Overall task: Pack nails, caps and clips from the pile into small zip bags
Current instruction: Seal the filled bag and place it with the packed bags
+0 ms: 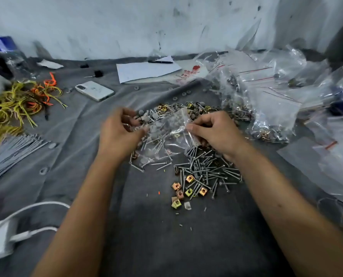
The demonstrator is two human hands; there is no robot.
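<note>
Clear plastic, thin and crinkled: the small zip bag (169, 126) sits at centre frame, stretched between your two hands above the pile. You can see nails and caps through its film; whether any of these lie inside it or only behind it cannot be told.

Head view. Your left hand (119, 129) pinches the bag's left edge, fingers curled, thumb against the film. Your right hand (212, 129) pinches the right edge the same way, fingers bent round the plastic.

Nails (204, 170): grey steel, flat-headed, heaped loosely just below and right of the bag on the grey cloth (146, 226). Clips (188, 186): small square brass-yellow pieces, a few scattered at the lower edge of the nail heap. Caps (146, 116): dull grey round pieces, massed just above the bag, mixed with more clips and nails.

Right of frame: filled bags (266, 108) with red seal lines, stacked in a slumped mound.

Upper centre: white paper (146, 71) with a black pen (160, 61) at its top edge. A white phone (94, 90) lies face down, left of centre. Left edge: yellow and orange ties (22, 98), grey cable ties (10, 150) below them. Lower left: a white charger (0, 238) with its cable.
</note>
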